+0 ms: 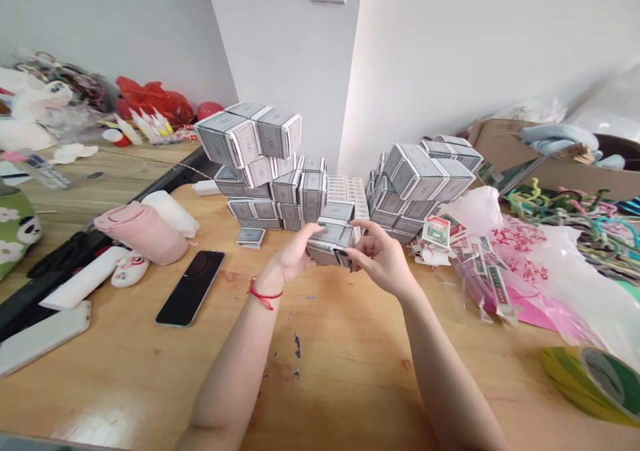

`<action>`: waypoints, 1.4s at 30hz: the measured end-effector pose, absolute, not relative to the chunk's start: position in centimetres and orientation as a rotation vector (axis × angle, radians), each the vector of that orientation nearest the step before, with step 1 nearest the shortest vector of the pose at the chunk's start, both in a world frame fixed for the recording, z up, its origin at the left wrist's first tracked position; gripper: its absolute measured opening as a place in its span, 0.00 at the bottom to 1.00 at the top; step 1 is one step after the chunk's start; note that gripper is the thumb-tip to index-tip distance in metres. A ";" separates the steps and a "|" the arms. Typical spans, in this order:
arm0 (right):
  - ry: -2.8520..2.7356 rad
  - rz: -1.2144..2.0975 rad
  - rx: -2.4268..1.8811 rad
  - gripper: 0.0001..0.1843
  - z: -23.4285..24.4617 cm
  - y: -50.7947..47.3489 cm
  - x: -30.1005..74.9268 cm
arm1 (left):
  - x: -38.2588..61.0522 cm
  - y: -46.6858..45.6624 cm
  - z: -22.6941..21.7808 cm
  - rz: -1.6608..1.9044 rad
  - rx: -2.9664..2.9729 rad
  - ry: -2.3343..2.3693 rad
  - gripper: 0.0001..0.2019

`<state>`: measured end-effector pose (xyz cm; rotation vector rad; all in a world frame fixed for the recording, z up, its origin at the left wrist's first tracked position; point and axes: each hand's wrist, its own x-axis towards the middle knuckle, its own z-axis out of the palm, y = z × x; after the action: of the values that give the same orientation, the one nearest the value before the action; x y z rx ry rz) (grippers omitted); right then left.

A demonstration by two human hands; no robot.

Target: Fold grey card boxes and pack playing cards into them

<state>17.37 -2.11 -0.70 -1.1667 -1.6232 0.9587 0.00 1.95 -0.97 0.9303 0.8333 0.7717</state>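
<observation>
Both hands hold a small grey-patterned card box (329, 243) above the wooden table (320, 344), in front of the stacks. My left hand (293, 254), with a red string (263, 295) on its wrist, grips the box's left end. My right hand (380, 257) pinches its right end, and a dark strip (343, 259) shows near those fingertips. Similar boxes form a tall left stack (260, 164) and a right stack (420, 184). One lone box (250, 236) lies nearer my left hand.
A black phone (190, 287) and a pink pouch (143, 232) lie to the left. On the right are a pink plastic bag (530, 271), tangled pipe cleaners (575, 224), a cardboard box (520, 164) and a yellow-green tape roll (593, 384). Walls close the table's far side.
</observation>
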 end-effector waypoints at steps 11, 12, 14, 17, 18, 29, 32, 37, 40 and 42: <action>-1.199 0.987 -1.192 0.20 -0.1 -1.8 17.1 | -1.1 0.3 0.5 0.693 1.706 0.820 0.40; -1.184 1.007 -1.190 0.20 -0.1 -1.8 17.0 | -1.2 0.2 0.7 0.742 1.800 0.833 0.40; -1.176 1.030 -1.196 0.19 -0.1 -1.8 16.8 | -1.3 0.2 1.0 0.821 1.955 0.883 0.37; -1.243 1.037 -1.202 0.20 -0.1 -1.9 16.8 | -1.6 0.5 1.0 0.904 2.113 0.959 0.30; -1.283 1.026 -1.199 0.20 0.0 -1.9 16.8 | -1.8 0.7 0.9 0.939 2.135 0.960 0.29; -1.705 0.898 -0.983 0.35 -0.1 -2.3 17.8 | -2.9 2.3 -0.6 0.860 1.660 0.653 0.33; -1.674 0.911 -1.023 0.37 -0.2 -2.5 17.4 | -3.3 2.2 -0.7 0.881 1.657 0.631 0.40; -1.656 0.900 -1.097 0.31 -0.6 -2.4 17.1 | -3.5 2.0 -0.8 0.860 1.720 0.659 0.38; -1.668 0.845 -1.087 0.29 -0.7 -2.5 17.0 | -3.5 2.1 -0.9 0.862 1.717 0.650 0.28; -1.684 0.802 -1.078 0.28 -0.8 -2.6 17.0 | -3.4 2.1 -0.9 0.853 1.713 0.672 0.26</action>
<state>16.99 -2.59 -0.77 -1.0777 -1.6841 0.8025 -3.44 2.13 -0.87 1.7127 0.6722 0.8526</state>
